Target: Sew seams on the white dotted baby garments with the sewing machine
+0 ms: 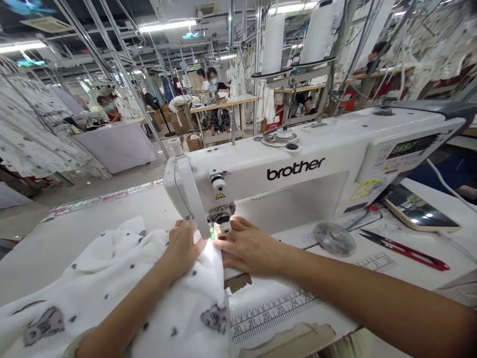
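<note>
White plush fabric [112,278] with dark spots and grey animal prints lies under the needle area of a white Brother sewing machine [298,169] and spreads left across the table. My left hand [183,246] grips the fabric just left of the presser foot, fingers bent and pressed on it. At the fabric's right edge, my right hand [251,248] pinches it close to the needle, its thumb and fingers partly hidden by the machine head. The machine's lamp brightly lights the spot between both hands, and the stitching point is hard to make out.
Red-handled thread snips [406,249], a clear round plastic disc [335,238] and a phone [421,206] lie right of my hands. A printed ruler [276,313] runs along the near table. Thread cones [273,44] stand behind the machine. Several people work at machines farther back.
</note>
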A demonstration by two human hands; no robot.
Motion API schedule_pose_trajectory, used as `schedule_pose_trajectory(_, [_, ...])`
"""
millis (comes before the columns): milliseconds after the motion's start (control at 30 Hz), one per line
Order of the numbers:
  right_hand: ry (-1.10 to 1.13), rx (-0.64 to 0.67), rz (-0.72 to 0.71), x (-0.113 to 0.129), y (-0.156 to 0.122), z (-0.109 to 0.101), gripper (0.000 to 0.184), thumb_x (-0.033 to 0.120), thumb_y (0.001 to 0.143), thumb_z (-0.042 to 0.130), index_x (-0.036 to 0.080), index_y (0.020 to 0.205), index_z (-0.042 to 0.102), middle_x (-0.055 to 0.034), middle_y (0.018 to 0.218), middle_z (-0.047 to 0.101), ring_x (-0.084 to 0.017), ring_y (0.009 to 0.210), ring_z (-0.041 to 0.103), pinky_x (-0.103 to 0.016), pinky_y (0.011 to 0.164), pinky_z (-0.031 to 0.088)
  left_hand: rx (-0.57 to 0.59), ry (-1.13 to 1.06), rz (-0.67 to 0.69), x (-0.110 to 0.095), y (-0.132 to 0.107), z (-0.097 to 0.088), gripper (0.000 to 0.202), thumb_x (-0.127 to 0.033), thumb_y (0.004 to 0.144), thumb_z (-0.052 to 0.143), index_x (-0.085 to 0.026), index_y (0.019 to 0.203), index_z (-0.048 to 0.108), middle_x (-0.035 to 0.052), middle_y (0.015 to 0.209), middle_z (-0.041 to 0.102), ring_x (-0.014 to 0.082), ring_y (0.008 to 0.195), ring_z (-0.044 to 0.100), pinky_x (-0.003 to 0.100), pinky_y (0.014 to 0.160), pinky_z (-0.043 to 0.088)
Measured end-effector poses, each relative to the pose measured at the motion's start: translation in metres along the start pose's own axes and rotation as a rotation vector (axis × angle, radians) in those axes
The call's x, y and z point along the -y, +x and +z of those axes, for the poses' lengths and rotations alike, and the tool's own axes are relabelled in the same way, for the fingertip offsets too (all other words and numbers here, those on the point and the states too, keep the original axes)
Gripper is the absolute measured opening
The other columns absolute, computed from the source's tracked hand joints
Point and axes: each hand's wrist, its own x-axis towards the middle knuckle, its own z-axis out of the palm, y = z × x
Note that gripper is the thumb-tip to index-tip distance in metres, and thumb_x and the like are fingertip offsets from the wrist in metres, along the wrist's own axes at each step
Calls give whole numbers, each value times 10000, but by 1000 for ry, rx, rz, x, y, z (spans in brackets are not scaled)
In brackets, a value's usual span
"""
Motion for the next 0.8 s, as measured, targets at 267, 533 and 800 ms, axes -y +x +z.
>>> schedule_pose_trajectory(267, [-27, -21, -326, -4, -7, -11, 362, 513, 983, 505, 181, 926, 636, -39, 879, 647, -190, 856, 549, -351, 865, 411, 157, 142, 609, -1, -67, -44, 395, -289, 913, 563, -291, 1306, 524, 59, 1281, 587, 258, 1218, 529, 405, 1040, 446])
schedule_pose_trajectory(533, [-32, -174, -819, 47, -13, -6, 254, 170, 962, 468, 204, 839, 687, -51, 964, 662, -177, 886, 587, -294, 619, 436, 16, 6, 475, 11, -81, -35, 226, -207, 960, 416, -259, 1014, 629, 50, 1010, 659, 199, 958, 642, 297, 800, 542])
schedule_pose_trajectory(800, [17, -218, -671, 43, -15, 6, 235, 168, 970, 486, 171, 862, 694, -4, 723, 624, -131, 681, 583, -273, 605, 446, 55, 59, 658, 7, -79, -27, 296, -151, 915, 483, -295, 1136, 616, 18, 1244, 686, 198, 1225, 598, 400, 1147, 381])
